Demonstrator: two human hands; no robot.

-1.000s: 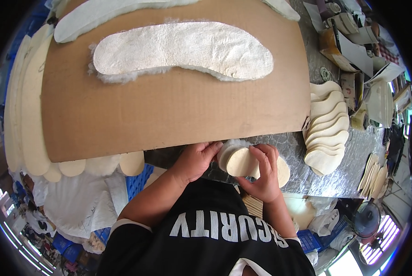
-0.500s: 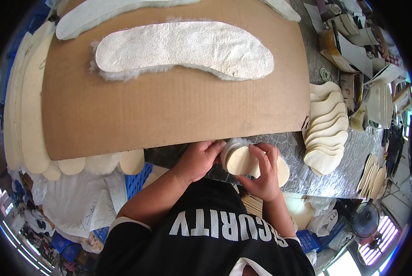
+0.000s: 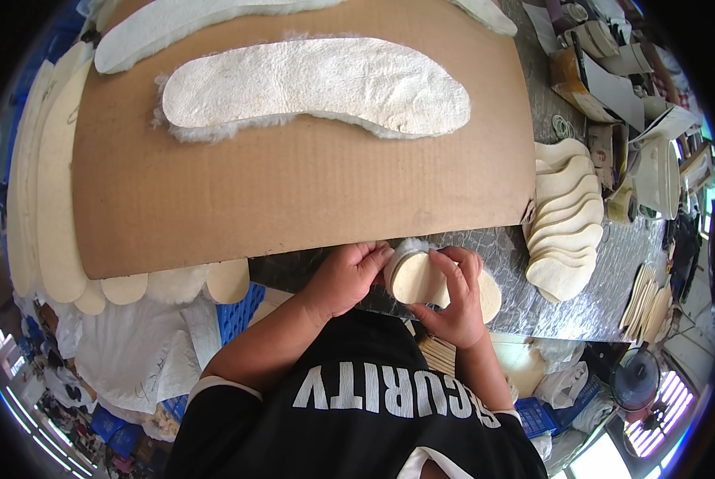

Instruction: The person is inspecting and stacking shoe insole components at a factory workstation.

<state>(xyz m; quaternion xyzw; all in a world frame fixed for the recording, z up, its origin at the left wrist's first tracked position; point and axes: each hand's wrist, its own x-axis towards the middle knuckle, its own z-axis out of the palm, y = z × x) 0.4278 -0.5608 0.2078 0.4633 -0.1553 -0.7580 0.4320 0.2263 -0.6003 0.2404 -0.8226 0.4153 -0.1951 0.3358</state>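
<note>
Both my hands hold a cream insole (image 3: 417, 275) with a fluffy white underside, just below the edge of a big brown cardboard sheet (image 3: 293, 191). My left hand (image 3: 345, 275) grips its left end with fingers curled. My right hand (image 3: 453, 295) pinches its right side from above. Another cream insole (image 3: 489, 297) lies under my right hand on the grey table (image 3: 533, 271). A long fleece-lined insole (image 3: 317, 84) lies flat on the cardboard, far from both hands.
A fanned stack of cream insoles (image 3: 565, 219) sits at the right. More long insoles (image 3: 50, 184) line the cardboard's left edge and poke out under its front. Boxes and clutter (image 3: 613, 72) fill the far right. White bags (image 3: 126, 351) lie at lower left.
My hands shifted the held insole slightly; my right fingers have moved further over its top. The rest is unchanged.
</note>
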